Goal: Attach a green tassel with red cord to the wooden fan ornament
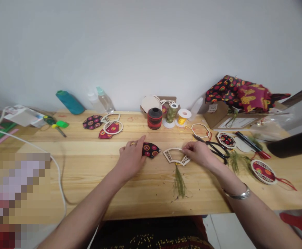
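Note:
My left hand grips the left end of a fan-shaped piece covered in black fabric with red and orange round motifs; its left part is hidden under my fingers. To the right, my right hand pinches the upper right corner of a pale wooden fan-shaped frame with cut-out lattice ends. From the frame's lower edge a green tassel, tied with yellow cord, spreads on the table. A small gap separates the fabric piece from the frame. Black-handled scissors lie just beyond my right hand.
At the back stand a red-black thread spool, a green spool and a yellow spool. Finished ornaments and markers lie right, near a fabric-topped cardboard box. Left are a glue gun and a white cable.

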The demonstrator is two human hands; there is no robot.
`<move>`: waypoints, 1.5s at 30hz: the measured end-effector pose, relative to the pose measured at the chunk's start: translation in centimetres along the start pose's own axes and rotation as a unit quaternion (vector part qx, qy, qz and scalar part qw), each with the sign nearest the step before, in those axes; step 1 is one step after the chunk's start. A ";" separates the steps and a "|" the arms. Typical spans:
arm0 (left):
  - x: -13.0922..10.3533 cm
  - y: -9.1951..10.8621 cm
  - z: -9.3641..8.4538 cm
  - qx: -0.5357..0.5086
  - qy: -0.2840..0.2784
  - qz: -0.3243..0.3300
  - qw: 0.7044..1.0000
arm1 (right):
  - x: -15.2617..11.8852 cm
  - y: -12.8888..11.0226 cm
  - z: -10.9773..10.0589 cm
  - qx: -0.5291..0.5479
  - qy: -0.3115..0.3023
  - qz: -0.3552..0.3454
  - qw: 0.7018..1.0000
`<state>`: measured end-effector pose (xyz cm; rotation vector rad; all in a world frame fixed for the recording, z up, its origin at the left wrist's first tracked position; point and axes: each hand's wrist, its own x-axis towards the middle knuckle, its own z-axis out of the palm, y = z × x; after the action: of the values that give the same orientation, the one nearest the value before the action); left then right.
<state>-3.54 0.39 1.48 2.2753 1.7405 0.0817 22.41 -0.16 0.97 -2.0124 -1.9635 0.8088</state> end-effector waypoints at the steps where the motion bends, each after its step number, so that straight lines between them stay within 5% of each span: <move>1: 0.1 0.0 0.0 0.005 -0.003 -0.004 1.000 | 0.0 -0.1 0.0 -0.008 0.000 0.002 1.000; 24: 0.3 -2.7 -1.3 0.063 0.017 -0.070 0.995 | 3.2 -4.5 0.7 -0.097 0.047 -0.013 0.994; 32: -0.8 -0.9 -1.7 -0.015 0.059 -0.024 0.998 | 2.9 -6.1 -0.8 -0.126 0.138 -0.022 0.982; 36: -1.8 1.2 -0.5 -0.138 0.120 0.067 0.981 | 3.6 -8.0 -1.8 -0.105 0.174 -0.059 0.977; 41: -2.1 2.6 2.5 -0.222 0.201 0.105 0.948 | 4.9 -11.1 -3.0 -0.091 0.214 -0.100 0.967; 45: -1.7 2.1 3.7 -0.250 0.257 0.122 0.926 | 6.6 -13.2 -3.3 -0.181 0.247 -0.235 0.923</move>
<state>-1.26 -2.36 -1.38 2.1630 1.3931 1.1260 12.61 8.11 8.90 -1.5653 -2.2284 -0.1712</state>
